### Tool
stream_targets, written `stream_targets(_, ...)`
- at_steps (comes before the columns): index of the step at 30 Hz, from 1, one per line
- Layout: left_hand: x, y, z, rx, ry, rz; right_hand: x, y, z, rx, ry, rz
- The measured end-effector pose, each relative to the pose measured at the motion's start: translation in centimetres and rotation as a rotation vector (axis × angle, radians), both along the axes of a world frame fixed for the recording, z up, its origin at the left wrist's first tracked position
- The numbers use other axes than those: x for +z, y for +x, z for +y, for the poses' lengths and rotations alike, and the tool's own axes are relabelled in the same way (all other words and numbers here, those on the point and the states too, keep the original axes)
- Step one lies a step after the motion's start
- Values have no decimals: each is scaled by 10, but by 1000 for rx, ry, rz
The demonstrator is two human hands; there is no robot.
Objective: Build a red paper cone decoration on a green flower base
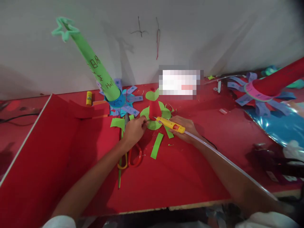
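My right hand [186, 125] is closed around a yellow hot glue gun [169, 123], its nozzle pointing left at the foot of a small red paper tube [155, 108]. A long clear glue stick [218, 150] runs out of the gun's back end over my right forearm. Green paper petals [154, 125] spread around the tube, and more green paper [151, 95] sits on its top. At the left edge of these petals, the fingers of my left hand [134, 129] are pinched together on the paper. Scissors [140, 155] with red and yellow handles lie partly beneath that hand.
Green paper strips [157, 145] lie on the red table [166, 177]. A tall green paper tube [95, 65] with a star stands behind left, near a yellow glue tube [89, 98]. A red board [35, 152] rises at left. Blue foil [273, 120] lies at right.
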State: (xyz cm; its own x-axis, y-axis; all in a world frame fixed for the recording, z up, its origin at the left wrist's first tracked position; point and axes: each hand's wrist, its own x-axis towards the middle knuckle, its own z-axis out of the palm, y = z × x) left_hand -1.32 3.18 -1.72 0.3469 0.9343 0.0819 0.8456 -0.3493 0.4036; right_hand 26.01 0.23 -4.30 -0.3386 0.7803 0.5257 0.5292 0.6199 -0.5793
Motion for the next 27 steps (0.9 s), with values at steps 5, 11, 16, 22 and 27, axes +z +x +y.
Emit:
stream_targets(5,0,1,-15,-193,39,29,2,0,-2,-14,-49,-6)
stream_targets(11,7,8,-26,-306,13,153,1,-2,-3,-18,-48,-76)
stream_targets(16,11,18,-29,-399,-98,156,2,-2,-1,-11,6,-140)
stream_targets(22,12,8,-15,-477,-170,-69,-1,0,0,-4,69,-183)
stream_targets(27,14,6,-14,-471,-109,-139,-2,2,0,-56,112,-227)
